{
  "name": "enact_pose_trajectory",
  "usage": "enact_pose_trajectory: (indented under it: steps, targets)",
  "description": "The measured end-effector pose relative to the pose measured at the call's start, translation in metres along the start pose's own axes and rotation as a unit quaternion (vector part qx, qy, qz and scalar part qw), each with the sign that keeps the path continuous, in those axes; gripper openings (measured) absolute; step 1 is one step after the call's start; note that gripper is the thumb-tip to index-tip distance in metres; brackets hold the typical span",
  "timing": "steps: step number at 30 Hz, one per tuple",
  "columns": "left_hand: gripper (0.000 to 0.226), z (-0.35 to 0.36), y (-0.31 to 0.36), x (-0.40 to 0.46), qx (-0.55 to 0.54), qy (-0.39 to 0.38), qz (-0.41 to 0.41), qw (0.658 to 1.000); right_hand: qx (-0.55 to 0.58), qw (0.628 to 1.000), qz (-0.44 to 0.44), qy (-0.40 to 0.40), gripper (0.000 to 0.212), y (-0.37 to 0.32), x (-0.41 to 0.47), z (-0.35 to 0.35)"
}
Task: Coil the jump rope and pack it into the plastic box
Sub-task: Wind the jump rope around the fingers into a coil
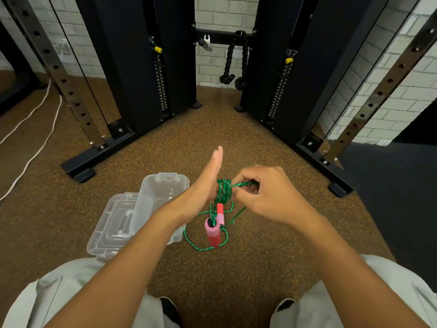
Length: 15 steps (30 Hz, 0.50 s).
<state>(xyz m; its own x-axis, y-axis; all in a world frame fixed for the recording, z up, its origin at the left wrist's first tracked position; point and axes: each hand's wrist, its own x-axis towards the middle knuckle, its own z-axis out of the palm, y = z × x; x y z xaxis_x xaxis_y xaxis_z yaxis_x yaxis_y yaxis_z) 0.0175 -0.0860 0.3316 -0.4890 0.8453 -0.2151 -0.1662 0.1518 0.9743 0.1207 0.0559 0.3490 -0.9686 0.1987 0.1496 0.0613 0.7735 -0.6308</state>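
Observation:
A green jump rope [223, 191] is wound in several turns around my left hand [208, 183], which is held up edge-on with straight fingers. My right hand [262, 192] pinches a strand of the rope just right of the coil. Two pink and red handles [214, 229] hang below the hands, with loose green loops trailing to the floor around them. The clear plastic box [163, 188] stands open on the floor to the left of my left hand, partly hidden by my forearm.
The box's clear lid [113, 223] lies on the floor against its left side. A black cable machine [132, 67] with weight stacks surrounds the brown speckled floor ahead. A white cord [35, 147] runs along the left. My knees are at the bottom.

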Motion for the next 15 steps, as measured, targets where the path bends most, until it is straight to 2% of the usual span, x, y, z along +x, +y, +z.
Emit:
enact_pose_trajectory:
  steps: [5,7,10,15]
  targets:
    - [0.075,-0.003,-0.001,-0.008,0.001,-0.077,-0.032,0.997,0.041,0.999,0.027,-0.008,0.006,0.014,0.001,-0.006]
    - [0.080,-0.005,0.001,-0.008,-0.020,-0.101,-0.027,0.994,0.100,0.994,0.044,-0.017,0.006,0.018,0.002,-0.010]
    - [0.083,-0.005,0.005,-0.009,-0.053,-0.117,-0.016,0.992,0.220,0.973,0.066,-0.019,0.006,0.023,0.002,-0.014]
    - [0.085,-0.010,0.005,-0.008,-0.122,-0.141,-0.006,0.983,0.266,0.962,0.055,-0.013,0.007,0.029,0.004,-0.015]
